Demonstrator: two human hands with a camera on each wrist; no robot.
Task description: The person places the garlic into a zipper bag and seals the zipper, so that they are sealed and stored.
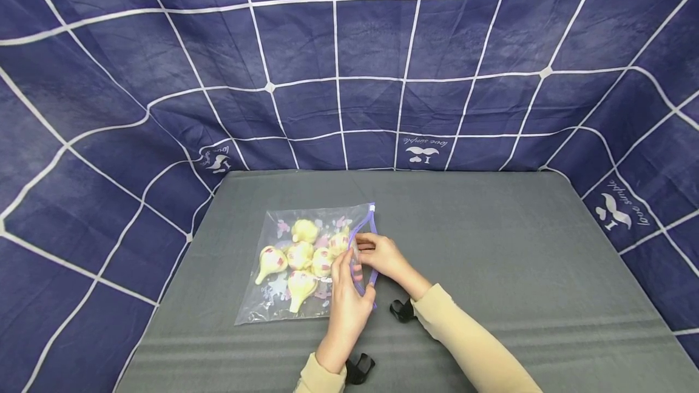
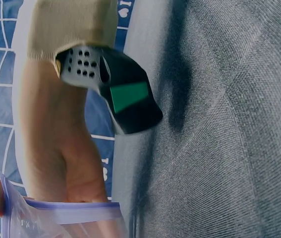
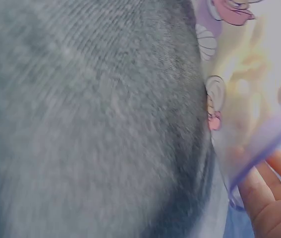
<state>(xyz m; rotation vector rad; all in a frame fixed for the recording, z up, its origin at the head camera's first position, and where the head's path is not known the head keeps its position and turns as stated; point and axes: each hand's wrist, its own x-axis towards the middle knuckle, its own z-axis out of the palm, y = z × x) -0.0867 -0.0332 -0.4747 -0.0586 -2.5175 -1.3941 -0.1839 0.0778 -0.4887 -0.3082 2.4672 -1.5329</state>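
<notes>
A clear zip bag (image 1: 256, 305) with a purple-edged mouth and printed pictures lies on the grey table, its mouth facing right. Several pale garlic bulbs (image 1: 300, 287) with reddish patches are inside. My left hand (image 1: 346, 302) holds the near part of the mouth, thumb apart from the fingers. My right hand (image 1: 384, 256) reaches into the spread mouth from the right, fingers extended and partly behind the film. In the left wrist view the right hand (image 2: 73, 168) goes into the bag past the purple strip (image 2: 76, 212). Fingers (image 3: 254, 193) meet the bag's edge in the right wrist view.
A grey cloth covers the table (image 1: 480, 229). Blue fabric (image 1: 377, 41) with white grid lines hangs behind and at both sides. Black bands (image 1: 360, 370) are on the wrists.
</notes>
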